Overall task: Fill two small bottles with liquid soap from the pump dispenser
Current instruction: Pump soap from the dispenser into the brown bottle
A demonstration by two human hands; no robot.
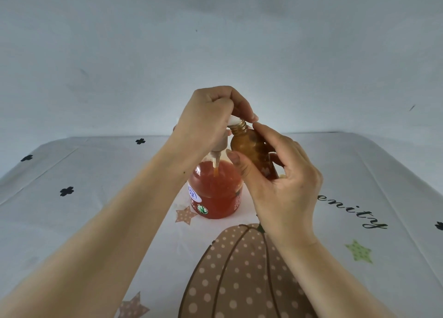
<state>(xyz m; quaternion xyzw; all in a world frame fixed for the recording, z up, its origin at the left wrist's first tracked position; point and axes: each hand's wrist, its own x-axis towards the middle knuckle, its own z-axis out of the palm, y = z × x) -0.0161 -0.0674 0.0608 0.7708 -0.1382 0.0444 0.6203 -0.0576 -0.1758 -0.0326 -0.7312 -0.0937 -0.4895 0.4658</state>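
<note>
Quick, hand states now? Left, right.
Left hand: curled over the pump head, gripping it.
Right hand: holding the small amber bottle.

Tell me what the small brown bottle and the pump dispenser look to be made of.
The small brown bottle: translucent amber, glossy, threaded neck; glass or plastic, the look leaves it open. The pump dispenser: clear glossy body, likely plastic, since the orange soap shows through; its pump head is opaque white, matte-looking plastic.
</note>
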